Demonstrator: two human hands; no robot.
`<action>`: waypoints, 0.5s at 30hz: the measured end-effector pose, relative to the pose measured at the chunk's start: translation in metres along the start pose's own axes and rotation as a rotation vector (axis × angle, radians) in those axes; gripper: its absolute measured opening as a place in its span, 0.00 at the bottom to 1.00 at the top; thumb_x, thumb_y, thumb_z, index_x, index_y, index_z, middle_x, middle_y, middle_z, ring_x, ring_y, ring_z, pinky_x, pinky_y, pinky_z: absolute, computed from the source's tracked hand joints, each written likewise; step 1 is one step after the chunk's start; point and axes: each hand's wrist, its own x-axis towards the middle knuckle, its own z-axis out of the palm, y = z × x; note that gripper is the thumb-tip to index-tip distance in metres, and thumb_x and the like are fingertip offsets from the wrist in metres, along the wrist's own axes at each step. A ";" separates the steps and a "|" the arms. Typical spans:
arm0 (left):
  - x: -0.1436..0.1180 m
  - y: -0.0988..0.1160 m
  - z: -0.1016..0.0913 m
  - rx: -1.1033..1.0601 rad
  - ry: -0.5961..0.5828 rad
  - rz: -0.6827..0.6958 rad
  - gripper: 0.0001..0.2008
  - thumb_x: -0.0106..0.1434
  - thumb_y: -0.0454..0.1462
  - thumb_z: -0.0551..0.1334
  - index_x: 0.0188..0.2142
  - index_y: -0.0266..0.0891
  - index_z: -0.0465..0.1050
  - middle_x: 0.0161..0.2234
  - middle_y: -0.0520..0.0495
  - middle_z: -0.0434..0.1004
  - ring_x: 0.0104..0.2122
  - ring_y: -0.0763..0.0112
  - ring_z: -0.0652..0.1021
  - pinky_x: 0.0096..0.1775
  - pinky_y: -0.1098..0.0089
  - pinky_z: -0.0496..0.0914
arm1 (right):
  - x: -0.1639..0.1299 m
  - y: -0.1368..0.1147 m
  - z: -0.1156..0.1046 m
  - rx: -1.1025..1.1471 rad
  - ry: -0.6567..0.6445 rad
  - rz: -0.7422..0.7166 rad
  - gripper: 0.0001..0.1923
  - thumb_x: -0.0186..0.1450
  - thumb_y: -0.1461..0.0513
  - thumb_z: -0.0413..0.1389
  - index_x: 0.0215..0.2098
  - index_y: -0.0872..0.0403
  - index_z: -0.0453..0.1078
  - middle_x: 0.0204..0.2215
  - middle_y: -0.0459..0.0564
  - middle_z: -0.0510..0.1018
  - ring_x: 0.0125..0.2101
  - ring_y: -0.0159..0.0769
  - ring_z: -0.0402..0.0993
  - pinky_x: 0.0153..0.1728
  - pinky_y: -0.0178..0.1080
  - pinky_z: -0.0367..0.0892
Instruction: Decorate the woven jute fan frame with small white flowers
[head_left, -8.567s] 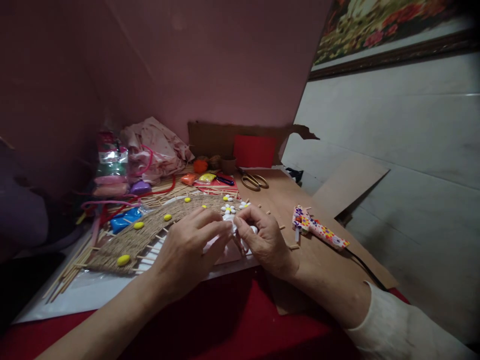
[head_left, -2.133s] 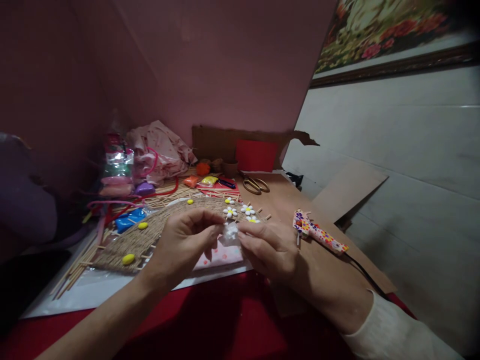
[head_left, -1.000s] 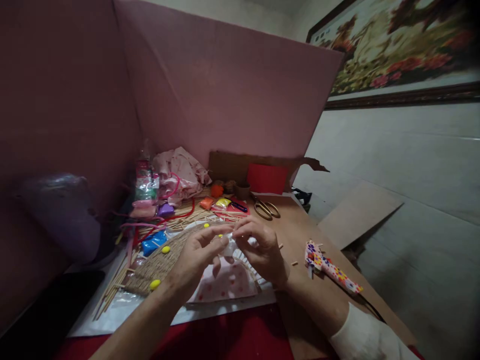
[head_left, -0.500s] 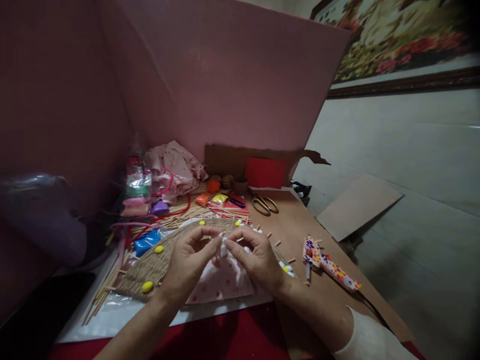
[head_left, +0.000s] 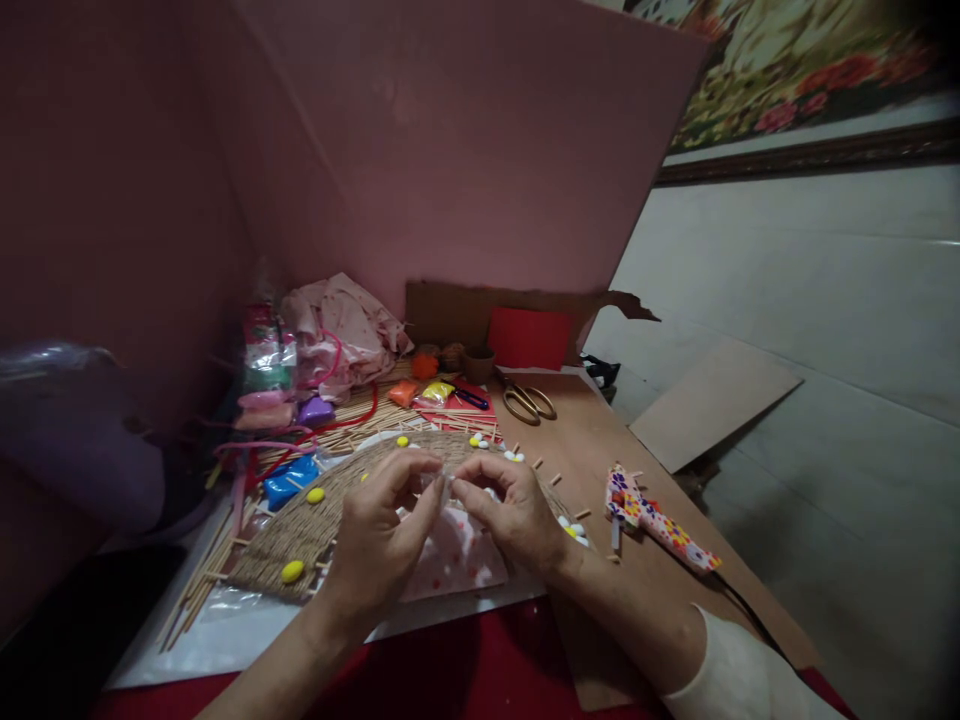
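Observation:
My left hand (head_left: 388,535) and my right hand (head_left: 517,508) meet over the woven fan shape, thumbs and forefingers pinched together. Between the fingertips is a small white piece of clay (head_left: 448,488), mostly hidden by them. Below lies the semicircle of brown twine (head_left: 277,540) woven on thin sticks, with yellow clay dots (head_left: 292,571) spaced along it. White petals surround some dots at the right, such as the clay flower (head_left: 574,530). Pink dotted fabric (head_left: 457,560) covers the middle of its lower edge.
A flower-patterned glue gun (head_left: 660,522) lies on brown board at the right. Scissors (head_left: 529,402), a blue cutter (head_left: 469,397) and a small pot (head_left: 478,361) sit behind. At the back left are bagged clay (head_left: 291,480), pipe cleaners, wooden sticks and crumpled pink fabric (head_left: 341,325).
Both hands stay pinched together at almost the same spot, the left fingers slightly turned. Less of the white clay shows between the fingertips. The view has shifted a little.

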 end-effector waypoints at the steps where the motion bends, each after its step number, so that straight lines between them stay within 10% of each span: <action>1: 0.000 0.001 0.000 0.030 -0.001 0.029 0.04 0.62 0.34 0.58 0.36 0.39 0.70 0.36 0.47 0.73 0.32 0.71 0.74 0.30 0.71 0.70 | 0.000 0.000 0.000 -0.004 0.002 -0.002 0.06 0.59 0.63 0.55 0.27 0.57 0.71 0.23 0.45 0.71 0.25 0.29 0.65 0.27 0.33 0.61; 15: -0.001 0.005 0.001 0.135 -0.002 0.143 0.05 0.61 0.31 0.58 0.36 0.37 0.71 0.36 0.45 0.74 0.34 0.69 0.75 0.33 0.69 0.71 | 0.000 -0.001 0.003 0.040 0.025 0.050 0.05 0.55 0.66 0.53 0.24 0.56 0.70 0.21 0.44 0.70 0.23 0.28 0.65 0.26 0.32 0.62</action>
